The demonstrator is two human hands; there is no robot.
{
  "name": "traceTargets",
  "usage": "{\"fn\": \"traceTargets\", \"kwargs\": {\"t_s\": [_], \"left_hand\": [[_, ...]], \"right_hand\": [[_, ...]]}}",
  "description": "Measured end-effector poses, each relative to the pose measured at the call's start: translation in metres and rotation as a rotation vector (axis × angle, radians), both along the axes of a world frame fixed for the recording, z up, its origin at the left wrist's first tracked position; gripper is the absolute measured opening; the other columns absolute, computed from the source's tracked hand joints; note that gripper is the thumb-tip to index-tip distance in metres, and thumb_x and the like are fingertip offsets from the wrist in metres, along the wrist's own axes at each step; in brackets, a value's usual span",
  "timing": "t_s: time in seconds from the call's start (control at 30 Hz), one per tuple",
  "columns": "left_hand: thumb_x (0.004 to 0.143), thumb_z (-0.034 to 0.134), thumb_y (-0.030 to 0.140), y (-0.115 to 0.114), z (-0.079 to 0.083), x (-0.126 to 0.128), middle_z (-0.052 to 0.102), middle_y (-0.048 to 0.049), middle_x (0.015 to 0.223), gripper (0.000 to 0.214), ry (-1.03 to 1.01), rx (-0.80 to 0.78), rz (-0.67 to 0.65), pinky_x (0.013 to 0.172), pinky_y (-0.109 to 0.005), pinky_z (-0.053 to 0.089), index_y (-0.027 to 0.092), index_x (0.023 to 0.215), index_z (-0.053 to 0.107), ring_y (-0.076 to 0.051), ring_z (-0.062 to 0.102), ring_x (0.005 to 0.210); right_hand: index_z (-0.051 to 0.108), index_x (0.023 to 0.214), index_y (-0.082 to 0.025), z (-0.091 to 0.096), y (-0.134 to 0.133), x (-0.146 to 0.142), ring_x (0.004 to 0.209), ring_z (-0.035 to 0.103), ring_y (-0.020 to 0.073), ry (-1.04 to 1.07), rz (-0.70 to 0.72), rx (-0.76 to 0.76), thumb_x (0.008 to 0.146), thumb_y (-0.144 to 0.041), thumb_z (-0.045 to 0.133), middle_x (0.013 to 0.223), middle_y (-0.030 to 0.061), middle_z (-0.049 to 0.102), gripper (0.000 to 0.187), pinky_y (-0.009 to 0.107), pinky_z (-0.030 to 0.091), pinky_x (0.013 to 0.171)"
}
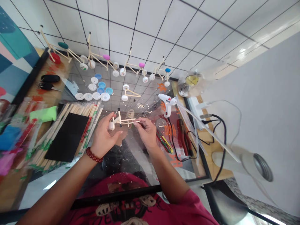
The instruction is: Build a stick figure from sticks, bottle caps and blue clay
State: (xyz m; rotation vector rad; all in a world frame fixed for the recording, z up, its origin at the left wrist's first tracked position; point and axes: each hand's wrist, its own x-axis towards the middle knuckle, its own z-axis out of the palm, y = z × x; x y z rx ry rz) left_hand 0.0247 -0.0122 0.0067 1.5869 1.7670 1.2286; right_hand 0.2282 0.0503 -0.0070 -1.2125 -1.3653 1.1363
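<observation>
A small tricycle model (124, 121) made of pale wooden sticks, with a black-tipped upright and white bottle-cap wheels, is held above the glass tabletop. My right hand (147, 132) pinches its right end between thumb and fingers. Around its left end, close to the white cap wheel (111, 126), my left hand (104, 134) is open, thumb and fingers apart. Whether the left fingers touch the wheel I cannot tell. Beyond the hands lies another stick frame (131, 93) with two white caps.
Several stick tricycles (131, 65) line the far edge. Loose white and blue caps (96, 95) sit left of centre. Bundled sticks (50, 137) with a black sheet (67, 137) lie at left. A glue gun (167, 103), cutter (167, 143), pliers (183, 136) and cables occupy the right.
</observation>
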Motion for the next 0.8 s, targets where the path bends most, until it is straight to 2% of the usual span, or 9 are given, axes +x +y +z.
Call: {"fn": "traceTargets", "kwargs": {"t_s": [0.53, 0.8], "left_hand": [[0.083, 0.084, 0.027, 0.0, -0.014, 0.0, 0.076, -0.0144, 0.142, 0.072, 0.064, 0.104, 0.006, 0.119, -0.057, 0.057, 0.021, 0.15, 0.06, -0.037, 0.072, 0.135], [0.082, 0.085, 0.024, -0.001, -0.015, 0.0, 0.076, -0.0137, 0.142, 0.075, 0.093, 0.137, 0.003, 0.118, -0.055, 0.059, 0.021, 0.152, 0.058, -0.036, 0.072, 0.135]], "right_hand": [[0.079, 0.093, -0.023, 0.002, -0.001, -0.001, 0.088, 0.079, 0.0217, -0.022, 0.018, -0.003, 0.089, -0.042, 0.081, 0.091, 0.005, 0.085, 0.02, 0.032, 0.062, 0.083], [0.079, 0.093, -0.022, 0.003, -0.002, -0.001, 0.087, 0.078, 0.0217, -0.024, 0.016, 0.002, 0.087, -0.041, 0.081, 0.09, 0.0049, 0.085, 0.02, 0.032, 0.061, 0.082]]}}
